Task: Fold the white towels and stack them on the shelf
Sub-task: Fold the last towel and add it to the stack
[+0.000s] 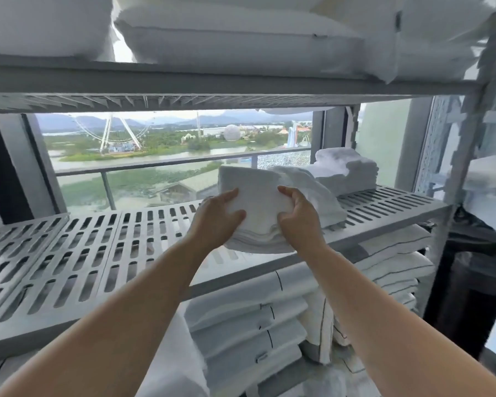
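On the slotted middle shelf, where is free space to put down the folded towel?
The middle shelf is bare left of the left hand, up to the window side. The right hand shares the folded towel. It is crowded on the right, with the loose towel and the towel stack.

Matt cloth towels (255,202), slotted plastic shelf (98,247)

Head view faces the slotted shelf (98,253) closely.
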